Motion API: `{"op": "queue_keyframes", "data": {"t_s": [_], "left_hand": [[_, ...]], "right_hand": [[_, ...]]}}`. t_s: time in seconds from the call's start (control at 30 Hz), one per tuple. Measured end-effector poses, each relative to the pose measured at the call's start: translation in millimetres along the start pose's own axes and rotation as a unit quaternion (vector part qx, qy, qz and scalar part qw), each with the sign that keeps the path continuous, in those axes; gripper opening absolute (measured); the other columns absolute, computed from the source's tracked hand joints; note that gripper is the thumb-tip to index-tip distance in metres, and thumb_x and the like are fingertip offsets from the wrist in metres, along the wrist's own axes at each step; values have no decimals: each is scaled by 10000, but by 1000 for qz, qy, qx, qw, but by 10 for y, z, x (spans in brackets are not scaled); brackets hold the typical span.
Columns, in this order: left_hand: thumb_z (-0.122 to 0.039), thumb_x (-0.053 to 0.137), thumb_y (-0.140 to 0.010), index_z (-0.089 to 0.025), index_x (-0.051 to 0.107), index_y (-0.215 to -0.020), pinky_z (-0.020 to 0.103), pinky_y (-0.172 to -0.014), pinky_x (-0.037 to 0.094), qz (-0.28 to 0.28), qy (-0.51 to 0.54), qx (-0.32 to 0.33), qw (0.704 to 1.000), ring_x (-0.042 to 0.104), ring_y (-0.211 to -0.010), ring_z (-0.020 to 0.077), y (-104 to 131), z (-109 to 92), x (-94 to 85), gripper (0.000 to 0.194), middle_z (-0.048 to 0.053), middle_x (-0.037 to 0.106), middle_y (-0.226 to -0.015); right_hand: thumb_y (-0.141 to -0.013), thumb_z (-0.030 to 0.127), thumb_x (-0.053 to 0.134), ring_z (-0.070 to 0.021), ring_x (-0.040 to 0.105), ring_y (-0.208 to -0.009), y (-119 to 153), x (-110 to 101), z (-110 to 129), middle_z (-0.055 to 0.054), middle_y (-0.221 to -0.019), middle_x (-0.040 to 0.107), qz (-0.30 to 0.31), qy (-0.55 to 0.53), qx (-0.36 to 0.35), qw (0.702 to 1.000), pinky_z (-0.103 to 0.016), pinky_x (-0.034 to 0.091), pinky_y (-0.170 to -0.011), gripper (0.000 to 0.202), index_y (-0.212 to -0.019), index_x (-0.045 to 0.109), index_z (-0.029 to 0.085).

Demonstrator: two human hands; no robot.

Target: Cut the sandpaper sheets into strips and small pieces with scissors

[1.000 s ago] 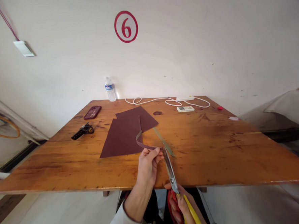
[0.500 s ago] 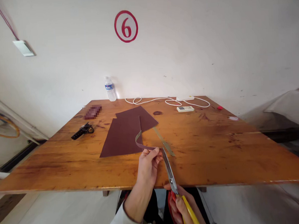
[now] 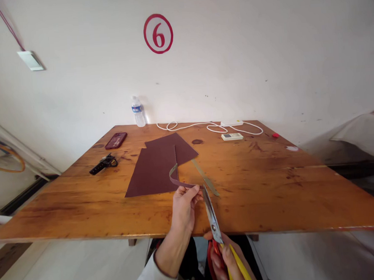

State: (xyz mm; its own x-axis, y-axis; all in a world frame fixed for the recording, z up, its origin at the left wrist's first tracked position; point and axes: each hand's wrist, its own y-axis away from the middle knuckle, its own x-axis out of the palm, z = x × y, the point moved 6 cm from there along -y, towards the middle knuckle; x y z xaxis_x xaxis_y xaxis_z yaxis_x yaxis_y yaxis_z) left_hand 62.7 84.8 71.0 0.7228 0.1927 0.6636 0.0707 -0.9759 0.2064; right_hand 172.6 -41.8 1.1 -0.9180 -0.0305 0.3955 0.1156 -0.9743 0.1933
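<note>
My left hand [image 3: 185,205] pinches a narrow maroon strip [image 3: 173,178] near its right end; the strip curls up and back over the maroon sheets. My right hand [image 3: 227,260] grips scissors [image 3: 213,223] with one red and one yellow handle. Their blades point up and away, the tips beside the strip's end at my left fingertips. Two maroon sheets lie overlapped on the table, the nearer sheet [image 3: 152,171] and the farther sheet [image 3: 179,147]. A thin greyish strip [image 3: 208,181] lies flat to the right of them.
On the wooden table [image 3: 272,194] a dark red phone [image 3: 116,140] and a black strapped object [image 3: 103,163] lie at left. Along the back are a water bottle [image 3: 137,112], a white power strip [image 3: 232,123] with its cord, and a white remote-like device [image 3: 232,136].
The scissor handles have spread slightly apart in my right hand. My left hand and the strip stay almost where they were.
</note>
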Motion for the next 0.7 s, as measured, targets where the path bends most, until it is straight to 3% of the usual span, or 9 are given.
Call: {"op": "queue_keyframes", "data": {"t_s": [0.37,0.7], "left_hand": [[-213,882,-478,-143,627,-575,202,-508,472,-10,7,5,1000,575,-475,90,-1,-4,21,282,27,680,-537],[-213,898,-470,-153,619,-559,205,-515,475,-8,11,-3,1000,568,-474,86,0,32,1,299,14,669,-537]], "right_hand": [[-854,700,593,-33,269,-367,-136,-55,-185,90,-596,474,25,-29,-33,999,-148,297,-316,540,-1088,646,216],[-821,661,678,-12,227,-333,-159,-90,-246,108,-553,439,4,-57,-26,998,-127,254,-291,499,-1023,687,204]]}}
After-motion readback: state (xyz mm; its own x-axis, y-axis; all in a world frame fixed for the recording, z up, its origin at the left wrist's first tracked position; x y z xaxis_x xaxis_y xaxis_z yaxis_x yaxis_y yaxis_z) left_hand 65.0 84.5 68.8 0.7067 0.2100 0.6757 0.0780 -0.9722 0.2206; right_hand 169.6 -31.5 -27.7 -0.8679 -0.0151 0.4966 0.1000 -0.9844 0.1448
